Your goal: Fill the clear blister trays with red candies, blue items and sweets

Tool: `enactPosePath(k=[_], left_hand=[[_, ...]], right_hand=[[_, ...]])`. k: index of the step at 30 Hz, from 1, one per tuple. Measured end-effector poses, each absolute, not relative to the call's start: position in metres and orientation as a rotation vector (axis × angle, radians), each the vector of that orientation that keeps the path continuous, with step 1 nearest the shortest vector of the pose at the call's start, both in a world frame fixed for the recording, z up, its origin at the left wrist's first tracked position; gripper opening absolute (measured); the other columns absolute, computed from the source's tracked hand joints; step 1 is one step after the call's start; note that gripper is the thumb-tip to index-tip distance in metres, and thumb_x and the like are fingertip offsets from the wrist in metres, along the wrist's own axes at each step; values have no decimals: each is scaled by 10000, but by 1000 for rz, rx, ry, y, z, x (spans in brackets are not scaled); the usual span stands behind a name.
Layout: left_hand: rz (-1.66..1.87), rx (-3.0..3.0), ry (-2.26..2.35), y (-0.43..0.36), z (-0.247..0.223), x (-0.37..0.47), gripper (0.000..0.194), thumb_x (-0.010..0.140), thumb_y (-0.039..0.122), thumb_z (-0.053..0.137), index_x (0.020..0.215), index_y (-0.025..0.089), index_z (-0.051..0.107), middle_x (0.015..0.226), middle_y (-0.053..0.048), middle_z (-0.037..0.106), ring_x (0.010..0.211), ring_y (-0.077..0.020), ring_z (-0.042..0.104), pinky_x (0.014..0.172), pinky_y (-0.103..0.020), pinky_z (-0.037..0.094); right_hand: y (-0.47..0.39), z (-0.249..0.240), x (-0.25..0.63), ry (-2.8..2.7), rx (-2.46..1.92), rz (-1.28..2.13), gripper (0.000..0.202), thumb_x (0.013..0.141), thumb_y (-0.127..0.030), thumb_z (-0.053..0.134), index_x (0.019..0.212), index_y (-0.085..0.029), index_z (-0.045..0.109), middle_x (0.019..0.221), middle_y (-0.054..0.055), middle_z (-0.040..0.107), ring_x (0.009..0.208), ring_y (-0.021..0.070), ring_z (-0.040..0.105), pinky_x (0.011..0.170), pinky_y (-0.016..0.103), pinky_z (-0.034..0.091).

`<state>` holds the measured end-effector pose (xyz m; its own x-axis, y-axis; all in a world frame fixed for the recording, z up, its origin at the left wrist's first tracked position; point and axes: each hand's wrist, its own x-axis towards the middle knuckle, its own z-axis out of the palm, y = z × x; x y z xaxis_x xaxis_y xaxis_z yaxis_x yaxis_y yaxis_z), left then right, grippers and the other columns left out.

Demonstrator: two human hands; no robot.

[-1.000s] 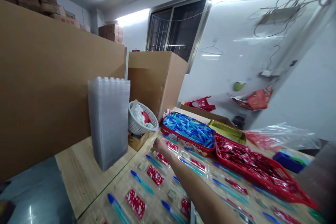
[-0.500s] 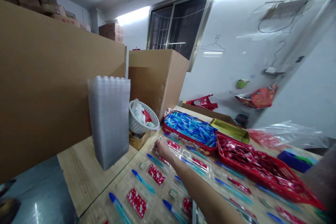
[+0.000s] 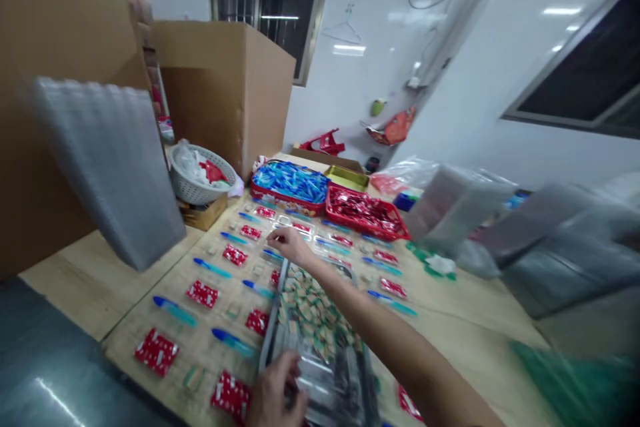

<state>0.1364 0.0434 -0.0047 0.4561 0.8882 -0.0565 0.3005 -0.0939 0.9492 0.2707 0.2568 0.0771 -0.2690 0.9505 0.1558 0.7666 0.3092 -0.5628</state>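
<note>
My right hand [image 3: 290,243] reaches over the rows of clear plastic packs, beyond a metal tray [image 3: 270,327]. Its fingers are pinched together; whatever they hold is too small to make out. Low in view, my left hand [image 3: 280,390] is at the tray's near left side, its fingers curled toward the thumb; blur hides what is in them. Small green-and-tan pieces [image 3: 313,310] lie heaped in the tray. The packs around it contain blue pens [image 3: 213,267] and red dotted sachets [image 3: 203,293].
Behind the packs stand a tin of blue pens [image 3: 293,181] and a red basket [image 3: 367,213] of red sachets. A tall stack of clear plastic trays [image 3: 115,167] is at left, beside a white basket [image 3: 203,177]. Large cardboard boxes [image 3: 210,90] rise behind. Plastic-wrapped stacks [image 3: 450,203] stand at right.
The view has swung right and down, so the metal tray now shows fully. My left hand has come into view at the bottom. My right hand is now nearer the tray.
</note>
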Motion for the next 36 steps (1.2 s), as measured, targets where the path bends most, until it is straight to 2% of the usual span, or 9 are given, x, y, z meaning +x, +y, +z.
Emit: enactPosePath(k=[3,6,11,14,18,23,27,30,36], left_hand=[[699,1739,1180,51,6,142,278,720,124,510,977,186,596,840,-48,647,767,-201,602,714,-318,467],[683,1890,1279,60,24,152,242,724,79,469,897,172,610,838,-53,641,795,-196,594,733,-305,461],[588,2170,1337,76,36,178,290,753,53,455,958,161,630,968,-85,634,946,-208,581,862,-324,442],[467,2291,1368,80,34,188,296,769,58,451,989,147,628,1002,-107,620,978,-221,572,884,-336,432],[377,2356,1374,73,32,188,282,740,35,449,923,157,626,965,-95,609,943,-220,572,860,-333,432],[461,2286,1406,57,30,181,273,722,42,465,917,171,607,954,-76,591,934,-202,568,845,-311,429],[406,2254,1456,51,29,188,135,762,145,502,835,170,613,932,-85,592,918,-225,575,844,-347,434],[352,2276,1498,48,28,195,157,769,195,524,888,158,619,993,-113,601,977,-264,565,880,-391,419],[426,2202,1463,49,20,201,134,724,118,525,826,172,592,903,-66,618,908,-220,564,814,-331,411]], right_hand=[[178,77,311,-2068,-1520,516,151,801,-164,552,863,-162,690,794,26,679,725,143,590,663,221,418],[106,65,338,-2100,-1547,380,146,817,-167,551,900,-190,670,882,41,653,857,177,579,777,275,398],[40,40,352,-2123,-1747,215,260,824,-97,501,1003,-210,650,915,59,631,895,210,552,812,329,343],[25,33,349,-2125,-1800,208,311,814,-74,487,1056,-203,634,969,83,625,940,225,536,824,341,325],[13,29,349,-2096,-1758,343,253,796,-59,492,925,-207,651,942,53,624,947,208,538,827,334,318],[8,28,352,-1999,-1720,424,312,751,-47,511,988,-211,628,986,55,631,988,214,542,862,351,322],[10,29,348,-2017,-1703,455,298,714,-71,553,964,-210,635,983,58,637,980,231,540,854,355,344],[13,28,346,-2011,-1709,490,301,726,-74,558,983,-208,639,983,60,639,974,226,543,874,354,351],[16,23,349,-2025,-1670,535,298,766,-49,501,955,-213,662,944,51,655,954,206,567,912,355,348]])
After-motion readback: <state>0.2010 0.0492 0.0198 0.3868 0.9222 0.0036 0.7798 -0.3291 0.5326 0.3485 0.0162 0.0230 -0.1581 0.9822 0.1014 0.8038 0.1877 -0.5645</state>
